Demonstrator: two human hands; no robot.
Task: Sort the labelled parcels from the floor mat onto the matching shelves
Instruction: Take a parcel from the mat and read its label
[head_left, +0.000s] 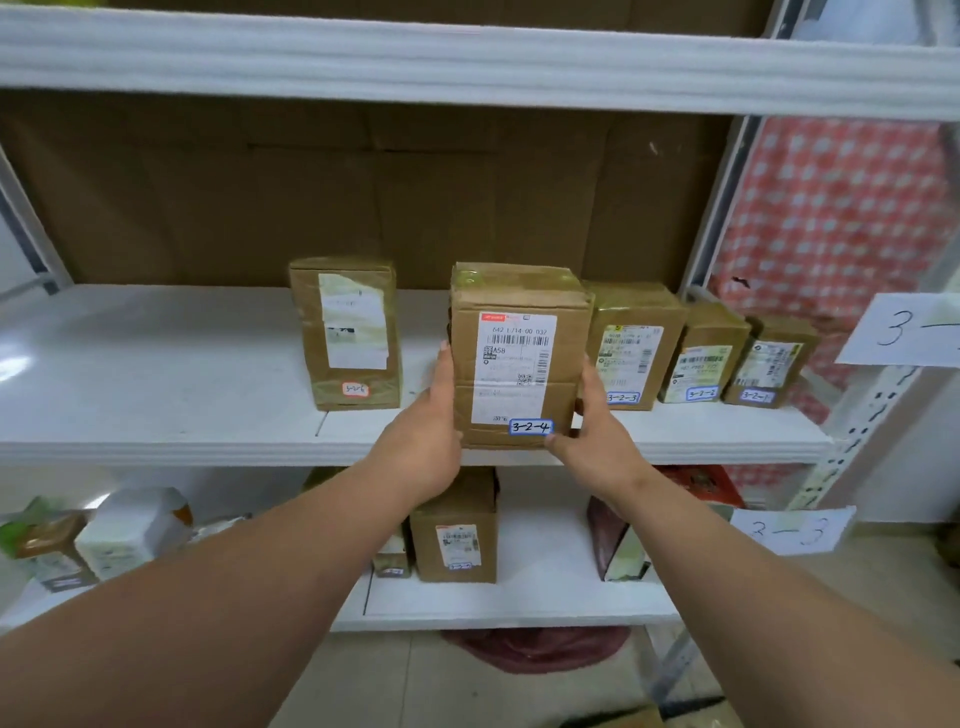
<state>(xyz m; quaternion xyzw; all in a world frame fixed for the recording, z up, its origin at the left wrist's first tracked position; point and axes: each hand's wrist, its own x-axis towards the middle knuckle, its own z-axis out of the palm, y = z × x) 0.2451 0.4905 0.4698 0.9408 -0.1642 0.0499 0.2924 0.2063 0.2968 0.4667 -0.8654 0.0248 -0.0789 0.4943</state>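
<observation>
A brown cardboard parcel with a white shipping label and a blue-edged tag reading 3-2-4 stands upright at the front edge of the white middle shelf. My left hand grips its left side and my right hand grips its right side, thumb at the lower front corner. Just to its right stand three smaller parcels tagged 3-2-3, 3-2-2 and 3-2-1. To its left stands a parcel with a red-edged tag.
A paper sign starting "3-" hangs on the right upright, and another reading 3-3 marks the lower shelf. That lower shelf holds a brown box, white packages at left and a dark packet. A reddish bag lies on the floor beneath.
</observation>
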